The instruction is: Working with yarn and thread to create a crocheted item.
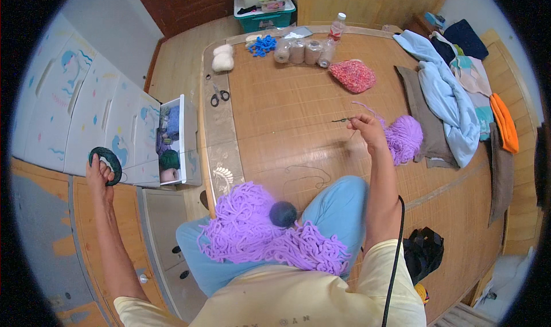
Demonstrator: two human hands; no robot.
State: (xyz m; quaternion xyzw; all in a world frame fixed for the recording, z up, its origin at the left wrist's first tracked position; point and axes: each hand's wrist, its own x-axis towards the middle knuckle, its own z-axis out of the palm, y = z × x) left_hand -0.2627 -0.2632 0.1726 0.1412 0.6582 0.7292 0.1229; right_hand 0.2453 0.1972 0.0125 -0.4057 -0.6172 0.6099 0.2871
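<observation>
Yellow shirt (264,298), dark green yarn (116,163), ring-shaped

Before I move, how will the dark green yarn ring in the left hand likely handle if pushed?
The dark green yarn ring probably won't flop much: it looks round, though the left hand grips one side. Held up one-handed, it's likely light. Its circular outline might roll on edge.

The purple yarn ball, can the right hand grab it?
Probably yes: nothing seems to block the right hand from the purple yarn ball nearby, though that hand holds a thin dark strand.
</observation>
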